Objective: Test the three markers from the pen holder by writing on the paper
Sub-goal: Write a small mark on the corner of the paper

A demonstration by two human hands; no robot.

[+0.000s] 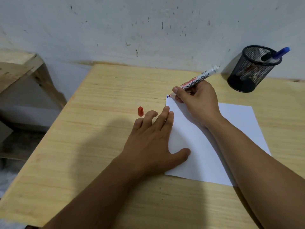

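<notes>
Right hand (196,98) grip clenched on the red board marker (198,78), tip at the paper (234,129) corner beside a small blue mark (167,97). Left hand (153,139) lies flat, pinning the sheet; red cap (140,111) just beyond it. Blue marker (280,52) stands in the mesh pen holder (250,70), beyond the grip. Judgement: second test underway.

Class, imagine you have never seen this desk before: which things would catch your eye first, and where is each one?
First, the right hand holding an uncapped red-tipped white board marker, its tip at the far left corner of the white paper sheet. Next, the small red marker cap standing on the pale wooden table, just beyond the left hand pressing the paper's left edge. At far right, a black mesh pen holder.
</notes>
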